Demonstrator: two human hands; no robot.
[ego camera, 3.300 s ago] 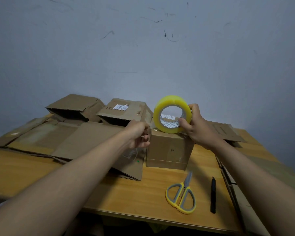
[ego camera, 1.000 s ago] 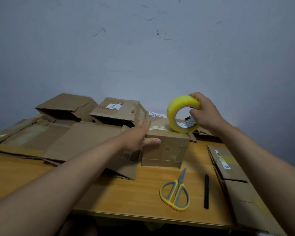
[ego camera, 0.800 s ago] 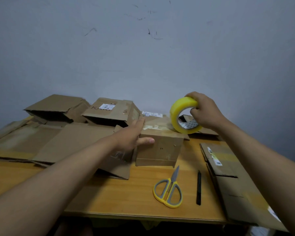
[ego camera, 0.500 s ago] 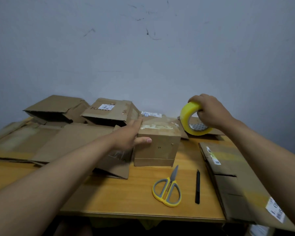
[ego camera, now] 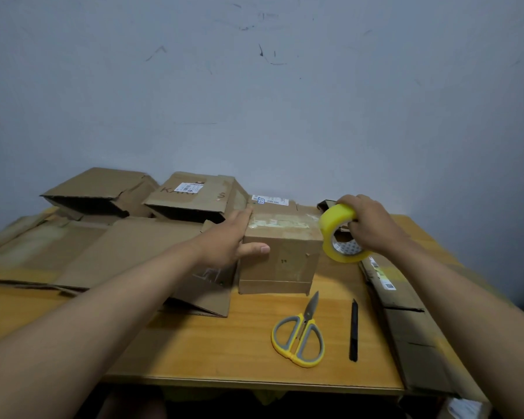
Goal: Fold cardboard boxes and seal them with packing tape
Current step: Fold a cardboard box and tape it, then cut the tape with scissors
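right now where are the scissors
In the head view the scissors lie on the wooden table near its front edge, right of centre, just left of the black pen and in front of the cardboard box.

A plain blue-grey wall fills the upper half of the view and runs straight behind the far edge of the table. The wall carries a few thin dark scuffs and scratches near the top, otherwise its paint is even. The table has a light orange-brown wooden top with visible grain and a thin front edge. Below that front edge everything lies in deep shadow. The light is soft and dim.
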